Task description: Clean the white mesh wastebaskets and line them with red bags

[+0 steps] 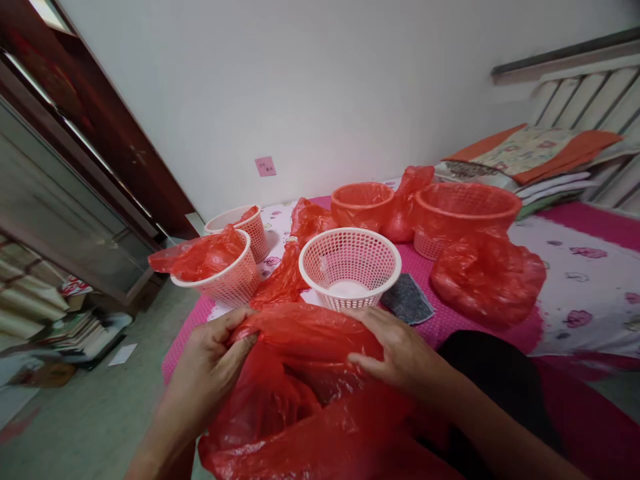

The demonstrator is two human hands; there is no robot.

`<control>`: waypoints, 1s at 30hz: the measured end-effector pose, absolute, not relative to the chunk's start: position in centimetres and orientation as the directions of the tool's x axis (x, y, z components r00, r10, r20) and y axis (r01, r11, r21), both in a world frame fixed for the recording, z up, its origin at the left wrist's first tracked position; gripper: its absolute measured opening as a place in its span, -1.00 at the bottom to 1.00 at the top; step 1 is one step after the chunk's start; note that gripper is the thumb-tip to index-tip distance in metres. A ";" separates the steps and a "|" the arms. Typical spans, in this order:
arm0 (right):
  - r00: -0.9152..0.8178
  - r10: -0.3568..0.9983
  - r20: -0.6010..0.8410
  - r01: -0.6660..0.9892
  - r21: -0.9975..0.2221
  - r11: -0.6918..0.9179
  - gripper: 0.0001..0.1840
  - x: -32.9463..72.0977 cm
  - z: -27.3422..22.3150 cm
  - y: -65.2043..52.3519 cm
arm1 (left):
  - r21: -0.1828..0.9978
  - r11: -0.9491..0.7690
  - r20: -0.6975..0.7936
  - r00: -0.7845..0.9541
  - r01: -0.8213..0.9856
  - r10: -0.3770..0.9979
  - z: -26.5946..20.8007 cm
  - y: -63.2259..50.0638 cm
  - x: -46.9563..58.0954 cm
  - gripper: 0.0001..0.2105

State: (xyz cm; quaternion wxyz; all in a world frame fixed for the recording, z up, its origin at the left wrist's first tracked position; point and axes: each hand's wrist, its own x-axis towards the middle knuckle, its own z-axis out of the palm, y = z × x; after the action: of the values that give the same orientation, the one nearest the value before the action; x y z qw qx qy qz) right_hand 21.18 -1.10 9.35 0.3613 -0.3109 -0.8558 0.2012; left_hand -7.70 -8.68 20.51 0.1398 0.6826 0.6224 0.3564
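A large red plastic bag (320,400) hangs open in front of me, its mouth held along the far rim. My left hand (215,363) pinches the rim's left side between thumb and fingers. On the right side, my right hand (395,343) grips the rim, fingers over the far edge and thumb on the near side. Just beyond the bag stands a pale pink perforated plastic basket (350,263), upright and unlined, with nothing inside. A grey cloth (407,299) lies to the basket's right. The lower part of the bag runs out of view.
Two baskets, one at the front left (227,283) and one behind it (257,233), hold red bags. Two red-bag-covered baskets stand at the back (363,207) and right (465,213). Folded textiles (540,157) lie by the headboard. A pink patterned bedsheet (590,287) lies beneath.
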 end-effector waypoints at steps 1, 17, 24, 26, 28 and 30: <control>-0.523 0.668 0.529 0.399 -0.540 0.741 -0.23 21.0 9.2 -1.1 | 0.614 -0.198 0.329 -0.020 0.764 0.944 20.7 -8.7 -7.7 -0.72; -0.356 0.514 0.781 0.546 -0.273 0.792 -0.05 21.7 11.3 0.7 | 0.264 -0.307 0.526 0.130 0.914 0.840 22.9 -10.6 -8.3 -0.75; -0.165 0.651 0.741 0.653 -0.412 0.635 -0.32 27.0 11.8 0.9 | 0.125 -0.309 0.591 0.180 0.943 0.786 24.2 -10.2 -9.3 -0.69; -0.133 0.686 0.716 0.664 -0.449 0.597 -0.37 28.0 12.0 1.0 | 0.104 -0.311 0.633 0.179 0.945 0.754 24.7 -10.0 -9.1 -0.69; -0.099 0.722 0.685 0.662 -0.497 0.562 -0.38 29.0 12.5 0.8 | 0.075 -0.322 0.674 0.190 0.944 0.714 25.2 -10.0 -9.0 -0.70; -0.067 0.754 0.653 0.644 -0.549 0.533 -0.39 29.8 13.1 0.6 | 0.044 -0.310 0.723 0.184 0.950 0.666 25.3 -10.3 -9.1 -0.72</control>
State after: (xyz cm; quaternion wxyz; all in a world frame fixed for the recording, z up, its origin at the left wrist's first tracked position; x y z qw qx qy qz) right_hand 29.83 0.57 13.11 0.4859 -0.4799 -0.7282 0.0570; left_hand -9.14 -10.28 25.35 -0.2145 0.7388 0.5469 0.3303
